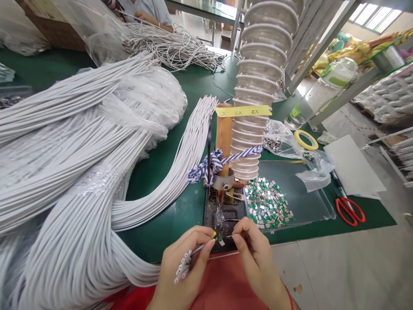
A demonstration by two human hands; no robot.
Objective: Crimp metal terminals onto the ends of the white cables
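Note:
My left hand (180,262) is closed around a small bunch of white cables (183,263), their cut ends poking out below my fingers, and it pinches one cable's tip forward. My right hand (253,254) is pinched on a thin wire or pin at that tip, just in front of the black soldering fixture (226,213). A wooden-handled soldering iron (223,137) stands upright over the fixture, tied with blue and white cord (209,165) to a ribbed exhaust hose (258,86). A heap of small green and silver connector boards (267,204) lies right of the fixture on a clear sheet.
Big bundles of white cables (64,172) cover the green table at left, some in plastic bags. Red-handled scissors (350,210), a yellow tape roll (306,140), white paper and a bottle (322,92) lie at right. Another person's arm (151,17) rests at the far edge.

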